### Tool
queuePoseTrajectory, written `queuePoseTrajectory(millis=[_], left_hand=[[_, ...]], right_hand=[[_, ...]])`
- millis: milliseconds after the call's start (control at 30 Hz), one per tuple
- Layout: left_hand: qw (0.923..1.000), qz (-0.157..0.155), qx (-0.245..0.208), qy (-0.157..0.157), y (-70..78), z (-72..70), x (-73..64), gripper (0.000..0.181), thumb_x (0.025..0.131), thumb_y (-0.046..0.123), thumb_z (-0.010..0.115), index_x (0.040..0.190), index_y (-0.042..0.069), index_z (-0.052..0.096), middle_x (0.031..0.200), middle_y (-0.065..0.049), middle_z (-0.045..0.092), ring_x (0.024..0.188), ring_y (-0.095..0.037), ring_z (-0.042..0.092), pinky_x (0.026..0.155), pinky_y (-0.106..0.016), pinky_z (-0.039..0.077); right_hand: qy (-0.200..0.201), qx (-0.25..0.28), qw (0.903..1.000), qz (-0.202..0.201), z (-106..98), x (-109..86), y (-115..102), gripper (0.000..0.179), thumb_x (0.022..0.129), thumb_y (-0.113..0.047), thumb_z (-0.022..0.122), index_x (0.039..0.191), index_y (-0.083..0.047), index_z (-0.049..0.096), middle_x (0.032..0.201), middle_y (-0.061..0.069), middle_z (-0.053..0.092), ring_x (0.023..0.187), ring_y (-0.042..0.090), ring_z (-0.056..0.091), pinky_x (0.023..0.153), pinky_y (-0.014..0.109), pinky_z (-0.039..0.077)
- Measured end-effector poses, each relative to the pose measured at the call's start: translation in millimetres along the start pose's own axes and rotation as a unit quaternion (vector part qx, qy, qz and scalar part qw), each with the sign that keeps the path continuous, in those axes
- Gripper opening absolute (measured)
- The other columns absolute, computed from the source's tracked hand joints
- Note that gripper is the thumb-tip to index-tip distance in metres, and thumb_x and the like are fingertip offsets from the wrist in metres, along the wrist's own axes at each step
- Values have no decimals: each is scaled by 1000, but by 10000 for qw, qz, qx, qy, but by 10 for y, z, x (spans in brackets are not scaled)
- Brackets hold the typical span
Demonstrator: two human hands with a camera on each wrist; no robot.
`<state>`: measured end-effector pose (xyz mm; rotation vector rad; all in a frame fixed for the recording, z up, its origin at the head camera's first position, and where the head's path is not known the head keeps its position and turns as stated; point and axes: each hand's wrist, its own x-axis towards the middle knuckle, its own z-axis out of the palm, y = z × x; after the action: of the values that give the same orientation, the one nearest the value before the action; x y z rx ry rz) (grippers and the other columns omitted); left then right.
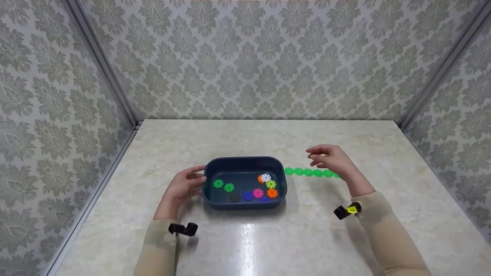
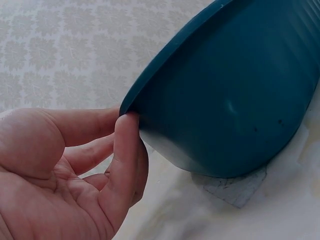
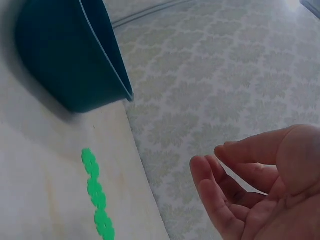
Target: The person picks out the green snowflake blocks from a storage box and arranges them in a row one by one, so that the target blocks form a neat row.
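Note:
A dark blue plastic basin [image 1: 245, 206] stands on the table, seen from above in the head view and from its side in both wrist views. My left hand [image 1: 185, 186] holds its left rim, thumb at the top edge and fingers against the outside. Inside lie several notched snowflake discs, including two green discs [image 1: 223, 185] and a pink disc [image 1: 258, 193]. To the basin's right, linked green discs [image 3: 96, 194] form a straight chain. Above the chain hovers my right hand [image 1: 332, 159], fingers loosely bent, with nothing between thumb and fingertips.
A white disc [image 1: 266, 177], an orange disc [image 1: 272, 193] and a blue disc [image 1: 248, 196] lie toward the basin's right side. The pale marbled table [image 1: 172, 138] meets patterned wall panels [image 1: 245, 61] at the back and sides.

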<state>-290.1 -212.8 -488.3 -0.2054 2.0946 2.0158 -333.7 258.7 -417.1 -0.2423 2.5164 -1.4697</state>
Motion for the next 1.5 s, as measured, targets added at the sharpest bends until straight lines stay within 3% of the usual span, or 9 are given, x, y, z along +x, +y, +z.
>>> queuePoseTrajectory(millis=[233,533,833,1000,1133,1200,1267,1500], left_hand=[[10000,-34,-67,-4,3,0,8,53,99,7,67,150,10,52,109,-2,64,85,-10,66,64,-27,55],[9999,-103,-80,1,-1,2,12,54,99,6,67,151,10,51,106,0,64,86,-9,65,64,-26,55],[9998,-173,-85,55,7,-9,19,52,99,7,68,149,11,53,107,-1,62,83,-9,64,63,-25,54],[9997,-207,-97,80,22,-5,13,53,99,8,69,149,11,54,109,-2,62,81,-9,63,63,-25,53],[9997,-210,-115,64,20,-4,9,53,99,8,69,149,11,54,108,-2,63,81,-9,63,62,-24,53],[9997,-188,-122,55,13,-5,16,52,99,8,69,149,11,54,108,-1,63,82,-9,63,61,-24,53],[9998,-162,-129,46,6,-6,22,52,99,8,69,149,11,54,108,-2,63,83,-9,64,62,-25,53],[9999,-120,-122,10,4,-2,17,52,99,8,68,149,10,53,109,-2,64,83,-9,64,62,-25,54]], right_hand=[[-248,87,9994,-220,359,93,-212,33,103,-20,63,133,-6,67,128,21,66,93,13,72,90,33,59],[-636,236,9971,-350,797,198,-425,34,100,-17,68,131,-3,68,124,14,67,94,15,72,90,39,60],[-1053,441,9900,-824,1236,279,-531,32,98,-10,68,128,0,69,120,21,70,95,19,69,83,35,58],[-1228,315,9875,-932,1474,315,-580,32,97,-9,69,128,0,69,121,22,70,98,30,69,83,45,58],[-1317,158,9858,-1033,1644,330,-618,30,96,-7,69,126,-1,70,122,21,70,97,26,69,77,33,56],[-1326,52,9846,-1138,1719,343,-637,31,95,-5,70,125,1,70,122,22,70,97,18,68,76,27,56],[-1346,-41,9836,-1204,1782,362,-650,31,94,-4,70,125,1,70,121,21,70,99,21,68,74,23,54],[-1345,-471,9820,-1240,1993,480,-672,27,90,-2,74,118,-2,75,118,15,74,105,22,69,88,30,57]])
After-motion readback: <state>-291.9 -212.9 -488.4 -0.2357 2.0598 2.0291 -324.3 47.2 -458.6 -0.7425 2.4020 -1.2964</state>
